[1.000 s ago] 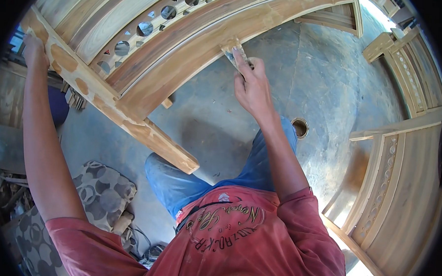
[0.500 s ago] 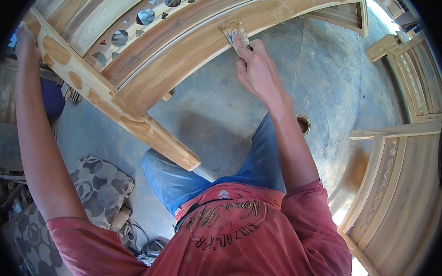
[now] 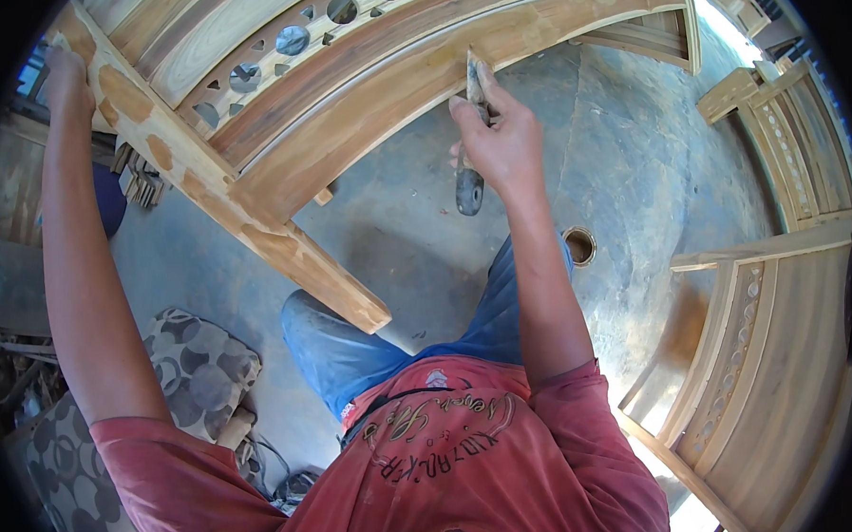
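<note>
A wooden furniture frame (image 3: 356, 120), with a curved rail and a panel of round and small cut-outs, leans across the upper left. Brown filler patches mark its long post (image 3: 183, 175). My left hand (image 3: 68, 84) is closed around the post's far upper end, its fingertips partly hidden. In my right hand (image 3: 503, 141) is a putty knife (image 3: 469, 187), gripped between thumb and fingers. Its dark handle points down toward me, and its blade is turned nearly edge-on, the tip at the lower part of the curved rail. Whether the tip touches the wood I cannot tell.
An open round can (image 3: 579, 245) stands on the grey floor (image 3: 639, 171) beside my right knee. More wooden frames (image 3: 774, 348) stand along the right side. At the left lie a patterned cushion (image 3: 198, 370), a purple rounded object (image 3: 108, 200) and wood scraps (image 3: 145, 178).
My right hand has turned the putty knife from flat against the rail to edge-on, so its handle shows. The frame and my left hand appear slightly shifted to the right in view.
</note>
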A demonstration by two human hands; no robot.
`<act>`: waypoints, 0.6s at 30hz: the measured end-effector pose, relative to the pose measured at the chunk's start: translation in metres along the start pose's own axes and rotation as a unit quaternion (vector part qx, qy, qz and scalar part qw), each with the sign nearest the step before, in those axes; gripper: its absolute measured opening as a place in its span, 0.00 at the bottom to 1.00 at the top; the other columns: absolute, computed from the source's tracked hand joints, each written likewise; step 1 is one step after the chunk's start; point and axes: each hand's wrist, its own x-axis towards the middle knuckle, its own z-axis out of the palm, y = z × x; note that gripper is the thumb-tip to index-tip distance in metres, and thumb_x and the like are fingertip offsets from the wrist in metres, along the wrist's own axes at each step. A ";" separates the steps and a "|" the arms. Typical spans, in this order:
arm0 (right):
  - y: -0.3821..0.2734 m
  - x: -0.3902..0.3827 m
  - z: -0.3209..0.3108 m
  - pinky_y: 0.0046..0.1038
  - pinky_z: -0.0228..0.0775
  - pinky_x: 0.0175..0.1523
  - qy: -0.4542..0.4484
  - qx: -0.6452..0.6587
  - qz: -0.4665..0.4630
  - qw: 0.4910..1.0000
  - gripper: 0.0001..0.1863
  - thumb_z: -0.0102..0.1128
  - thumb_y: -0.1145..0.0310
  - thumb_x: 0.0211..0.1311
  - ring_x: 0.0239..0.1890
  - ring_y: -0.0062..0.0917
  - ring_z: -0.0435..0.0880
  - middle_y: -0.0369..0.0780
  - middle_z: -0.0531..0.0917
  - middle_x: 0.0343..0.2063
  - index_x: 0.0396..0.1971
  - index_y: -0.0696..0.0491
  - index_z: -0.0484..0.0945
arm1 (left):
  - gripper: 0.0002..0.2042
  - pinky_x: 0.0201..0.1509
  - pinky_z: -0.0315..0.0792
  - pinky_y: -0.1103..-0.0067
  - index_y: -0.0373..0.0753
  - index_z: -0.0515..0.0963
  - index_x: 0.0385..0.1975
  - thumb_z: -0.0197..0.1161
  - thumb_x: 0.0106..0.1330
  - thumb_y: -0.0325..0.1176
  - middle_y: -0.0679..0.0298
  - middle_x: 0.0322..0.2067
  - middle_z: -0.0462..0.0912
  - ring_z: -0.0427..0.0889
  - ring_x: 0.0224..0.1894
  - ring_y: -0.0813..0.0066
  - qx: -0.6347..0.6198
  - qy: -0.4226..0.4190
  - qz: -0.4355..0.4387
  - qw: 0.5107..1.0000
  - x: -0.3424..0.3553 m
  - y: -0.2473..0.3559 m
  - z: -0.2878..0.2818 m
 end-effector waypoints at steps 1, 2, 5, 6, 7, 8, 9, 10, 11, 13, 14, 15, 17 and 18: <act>-0.003 0.002 0.005 0.29 0.72 0.29 0.004 0.011 0.005 1.000 0.27 0.60 0.66 0.63 0.20 0.31 0.78 0.44 0.83 0.25 0.62 0.60 0.78 | 0.32 0.55 0.80 0.69 0.21 0.73 0.59 0.45 0.76 0.51 0.42 0.56 0.80 0.84 0.52 0.55 0.001 -0.001 -0.002 1.000 0.001 -0.003 0.000; -0.006 0.004 0.010 0.27 0.71 0.26 0.009 0.022 0.010 1.000 0.28 0.61 0.66 0.64 0.17 0.28 0.78 0.41 0.82 0.23 0.63 0.60 0.77 | 0.32 0.55 0.80 0.69 0.21 0.73 0.59 0.45 0.76 0.51 0.42 0.56 0.79 0.84 0.52 0.55 0.002 -0.001 -0.004 1.000 -0.014 0.002 0.001; -0.016 -0.002 0.030 0.25 0.70 0.22 -0.002 0.008 -0.008 1.000 0.28 0.62 0.66 0.64 0.15 0.24 0.77 0.38 0.81 0.20 0.64 0.60 0.76 | 0.33 0.55 0.80 0.69 0.21 0.73 0.59 0.45 0.76 0.51 0.42 0.56 0.79 0.84 0.52 0.55 0.006 -0.002 -0.008 1.000 0.008 -0.010 0.005; -0.020 -0.009 0.036 0.25 0.70 0.22 -0.016 -0.016 -0.033 0.999 0.28 0.62 0.67 0.64 0.14 0.23 0.76 0.38 0.81 0.20 0.64 0.60 0.76 | 0.33 0.56 0.80 0.69 0.21 0.73 0.60 0.45 0.76 0.51 0.42 0.56 0.79 0.84 0.52 0.55 0.008 0.000 -0.009 1.000 0.015 -0.011 0.004; -0.024 -0.015 0.040 0.25 0.69 0.22 -0.029 -0.039 -0.059 0.997 0.28 0.62 0.68 0.64 0.14 0.22 0.75 0.38 0.81 0.20 0.64 0.60 0.76 | 0.33 0.56 0.80 0.69 0.21 0.73 0.60 0.44 0.76 0.51 0.42 0.56 0.79 0.84 0.52 0.55 0.009 0.003 -0.008 1.000 0.022 -0.012 0.002; -0.027 -0.021 0.042 0.24 0.69 0.22 -0.042 -0.061 -0.085 0.994 0.28 0.62 0.69 0.64 0.14 0.21 0.75 0.38 0.81 0.20 0.64 0.60 0.76 | 0.33 0.56 0.80 0.69 0.21 0.73 0.60 0.44 0.76 0.52 0.41 0.56 0.79 0.84 0.52 0.55 0.010 0.006 -0.007 1.000 0.028 -0.013 -0.003; -0.028 -0.024 0.034 0.24 0.69 0.22 -0.035 -0.066 -0.082 0.994 0.28 0.62 0.69 0.64 0.14 0.21 0.75 0.38 0.81 0.20 0.64 0.60 0.76 | 0.33 0.56 0.80 0.69 0.21 0.72 0.60 0.44 0.76 0.52 0.41 0.56 0.79 0.84 0.52 0.55 0.006 -0.003 -0.009 1.000 0.009 -0.006 0.002; -0.031 -0.027 0.022 0.25 0.69 0.24 -0.084 -0.033 -0.047 0.995 0.27 0.62 0.69 0.64 0.16 0.22 0.74 0.38 0.81 0.21 0.64 0.60 0.76 | 0.33 0.56 0.80 0.69 0.21 0.72 0.60 0.44 0.76 0.52 0.41 0.56 0.79 0.84 0.53 0.55 0.002 -0.011 -0.011 1.000 -0.012 -0.001 0.005; -0.033 -0.028 0.008 0.25 0.69 0.25 -0.128 0.001 -0.014 0.992 0.27 0.61 0.70 0.64 0.17 0.22 0.74 0.38 0.80 0.22 0.64 0.59 0.76 | 0.33 0.56 0.80 0.69 0.21 0.72 0.60 0.44 0.77 0.52 0.41 0.56 0.79 0.84 0.53 0.55 -0.005 -0.021 -0.010 1.000 -0.043 0.012 0.008; -0.039 -0.031 -0.007 0.26 0.69 0.29 -0.233 0.083 0.042 0.968 0.27 0.60 0.71 0.64 0.20 0.23 0.72 0.39 0.80 0.23 0.64 0.58 0.76 | 0.33 0.56 0.80 0.69 0.21 0.72 0.60 0.44 0.77 0.52 0.41 0.56 0.79 0.84 0.53 0.54 -0.008 -0.021 -0.002 1.000 -0.041 0.020 0.001; -0.032 -0.032 -0.013 0.26 0.69 0.29 -0.229 0.083 0.041 0.969 0.27 0.60 0.71 0.64 0.20 0.23 0.72 0.39 0.80 0.23 0.64 0.58 0.76 | 0.33 0.56 0.80 0.69 0.21 0.72 0.60 0.44 0.77 0.52 0.41 0.56 0.79 0.84 0.53 0.54 -0.011 -0.024 -0.001 1.000 -0.061 0.031 0.000; -0.020 -0.033 -0.017 0.27 0.69 0.30 -0.187 0.037 -0.004 0.982 0.27 0.60 0.71 0.64 0.21 0.26 0.73 0.40 0.80 0.25 0.64 0.57 0.77 | 0.33 0.56 0.80 0.69 0.21 0.72 0.60 0.44 0.77 0.52 0.41 0.57 0.79 0.84 0.53 0.54 -0.014 -0.027 0.000 1.000 -0.058 0.031 0.002; 0.008 -0.036 -0.021 0.28 0.70 0.34 -0.105 -0.056 -0.092 0.989 0.27 0.60 0.69 0.64 0.25 0.30 0.74 0.43 0.81 0.28 0.64 0.54 0.77 | 0.34 0.56 0.80 0.69 0.20 0.72 0.60 0.43 0.77 0.52 0.41 0.57 0.79 0.84 0.53 0.54 -0.017 -0.030 0.000 0.999 -0.059 0.033 0.001; 0.018 -0.037 -0.023 0.29 0.70 0.35 -0.063 -0.103 -0.135 0.983 0.26 0.60 0.68 0.63 0.27 0.32 0.74 0.44 0.81 0.30 0.63 0.53 0.78 | 0.34 0.56 0.80 0.69 0.20 0.72 0.60 0.43 0.77 0.52 0.41 0.57 0.79 0.84 0.53 0.54 -0.018 -0.032 -0.001 0.999 -0.056 0.032 0.001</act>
